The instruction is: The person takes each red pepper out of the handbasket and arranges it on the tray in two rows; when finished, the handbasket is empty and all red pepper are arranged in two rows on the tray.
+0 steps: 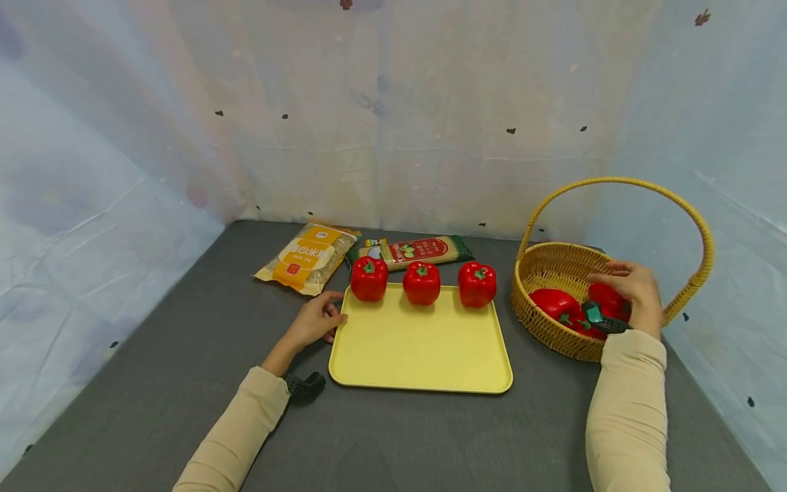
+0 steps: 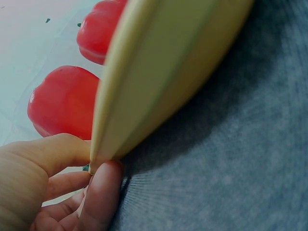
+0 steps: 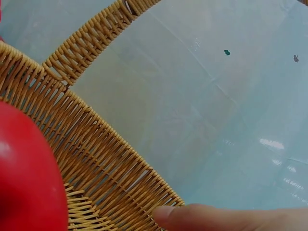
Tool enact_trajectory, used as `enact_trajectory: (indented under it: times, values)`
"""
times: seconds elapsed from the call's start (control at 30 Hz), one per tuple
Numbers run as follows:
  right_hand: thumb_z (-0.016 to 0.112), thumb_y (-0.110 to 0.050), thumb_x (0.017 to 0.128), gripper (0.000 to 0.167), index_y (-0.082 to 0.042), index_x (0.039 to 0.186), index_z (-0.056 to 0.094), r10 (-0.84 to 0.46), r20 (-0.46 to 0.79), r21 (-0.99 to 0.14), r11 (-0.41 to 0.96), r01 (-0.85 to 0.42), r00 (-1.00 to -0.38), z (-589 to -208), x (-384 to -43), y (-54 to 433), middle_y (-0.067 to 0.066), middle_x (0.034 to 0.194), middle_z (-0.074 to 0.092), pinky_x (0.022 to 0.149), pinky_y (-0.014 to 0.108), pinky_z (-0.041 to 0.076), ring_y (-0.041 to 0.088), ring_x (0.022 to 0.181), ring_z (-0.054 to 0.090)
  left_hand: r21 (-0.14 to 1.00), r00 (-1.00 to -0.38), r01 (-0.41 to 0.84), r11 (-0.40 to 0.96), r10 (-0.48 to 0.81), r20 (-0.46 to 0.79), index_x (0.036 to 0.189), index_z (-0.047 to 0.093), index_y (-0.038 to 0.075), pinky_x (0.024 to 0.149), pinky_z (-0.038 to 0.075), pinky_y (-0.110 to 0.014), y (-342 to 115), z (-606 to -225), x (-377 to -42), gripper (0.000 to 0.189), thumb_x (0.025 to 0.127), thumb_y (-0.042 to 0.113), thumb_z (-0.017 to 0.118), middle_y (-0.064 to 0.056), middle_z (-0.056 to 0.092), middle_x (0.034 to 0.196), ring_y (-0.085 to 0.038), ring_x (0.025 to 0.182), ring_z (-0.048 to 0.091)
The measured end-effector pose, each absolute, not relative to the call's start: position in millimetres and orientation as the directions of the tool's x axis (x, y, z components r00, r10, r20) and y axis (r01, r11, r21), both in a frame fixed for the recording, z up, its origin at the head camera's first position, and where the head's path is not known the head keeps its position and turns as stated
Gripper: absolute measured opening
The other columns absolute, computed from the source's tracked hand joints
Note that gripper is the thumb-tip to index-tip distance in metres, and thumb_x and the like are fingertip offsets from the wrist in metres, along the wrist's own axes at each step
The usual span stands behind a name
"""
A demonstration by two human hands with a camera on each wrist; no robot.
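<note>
Thumb and index finger of my left hand (image 1: 318, 320) pinch the left rim of a yellow rectangular tray (image 1: 424, 355); the left wrist view shows this pinch on the tray edge (image 2: 144, 91) close up. Three red bell peppers stand in a row along the tray's far side: a left one (image 1: 369, 287), a middle one (image 1: 421, 290) and a right one (image 1: 476, 290). My right hand (image 1: 636, 283) reaches into a wicker basket (image 1: 556, 342), its fingers extended over a red pepper (image 1: 605, 301). In the right wrist view one straight finger (image 3: 207, 219) lies at the basket wall.
Another red pepper (image 1: 553, 302) lies in the basket's left part. The basket's tall arched handle (image 1: 621, 180) rises over my right hand. Behind the tray lie a yellow bag of grain (image 1: 310, 256) and a green-ended pasta packet (image 1: 424, 251). A fabric curtain (image 1: 430, 150) borders the grey table.
</note>
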State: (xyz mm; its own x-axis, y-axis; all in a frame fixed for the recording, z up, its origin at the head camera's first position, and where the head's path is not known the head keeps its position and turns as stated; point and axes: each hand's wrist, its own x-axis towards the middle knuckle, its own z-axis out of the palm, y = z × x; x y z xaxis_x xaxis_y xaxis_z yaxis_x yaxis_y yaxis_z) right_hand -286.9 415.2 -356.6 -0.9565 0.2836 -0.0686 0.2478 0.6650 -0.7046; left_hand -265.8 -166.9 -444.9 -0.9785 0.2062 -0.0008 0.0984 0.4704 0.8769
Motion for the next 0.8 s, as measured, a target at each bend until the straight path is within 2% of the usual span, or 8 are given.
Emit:
enact_trajectory:
  times: [0.17, 0.33, 0.6, 0.8]
  values:
    - [0.058, -0.048, 0.087, 0.081, 0.007, 0.140, 0.030, 0.197, -0.159, -0.626, 0.738, 0.252, -0.968, -358.1, -285.9, 419.3, 0.038, 0.138, 0.027, 0.092, 0.056, 0.039, 0.051, 0.120, 0.032, 0.875, -0.979, 0.095, 0.474, 0.202, -0.003, 0.131, 0.046, 0.003, 0.047, 0.054, -0.033, -166.3, -445.1, -265.7, 0.049, 0.087, 0.012, 0.066, -0.011, 0.055, 0.080, -0.017, 0.054, 0.056]
    - [0.057, -0.049, 0.088, 0.090, 0.003, 0.147, 0.013, 0.063, -0.306, -0.658, 0.707, 0.259, -0.950, -365.9, -284.6, 422.0, 0.035, 0.143, 0.013, 0.089, 0.050, 0.044, 0.047, 0.118, 0.032, 0.874, -0.980, 0.092, 0.477, 0.199, -0.005, 0.131, 0.046, 0.003, 0.047, 0.054, -0.033, -166.8, -445.6, -266.3, 0.049, 0.087, 0.012, 0.066, -0.010, 0.055, 0.080, -0.017, 0.054, 0.056]
    - [0.058, -0.047, 0.087, 0.093, 0.007, 0.145, 0.009, 0.034, -0.308, -0.622, 0.749, 0.228, -0.951, -366.7, -285.5, 422.0, 0.039, 0.142, 0.008, 0.097, 0.058, 0.037, 0.049, 0.119, 0.028, 0.872, -0.980, 0.088, 0.481, 0.199, -0.010, 0.131, 0.046, 0.003, 0.047, 0.054, -0.033, -167.8, -446.0, -267.7, 0.049, 0.087, 0.013, 0.066, -0.010, 0.055, 0.080, -0.017, 0.054, 0.057]
    - [0.059, -0.044, 0.087, 0.092, 0.008, 0.144, 0.010, 0.021, -0.303, -0.616, 0.759, 0.212, -0.953, -364.6, -285.0, 422.7, 0.039, 0.141, 0.009, 0.095, 0.059, 0.037, 0.051, 0.119, 0.027, 0.871, -0.980, 0.090, 0.483, 0.199, -0.009, 0.131, 0.046, 0.003, 0.047, 0.054, -0.033, -167.5, -445.7, -267.4, 0.049, 0.087, 0.012, 0.066, -0.010, 0.055, 0.080, -0.017, 0.053, 0.056]
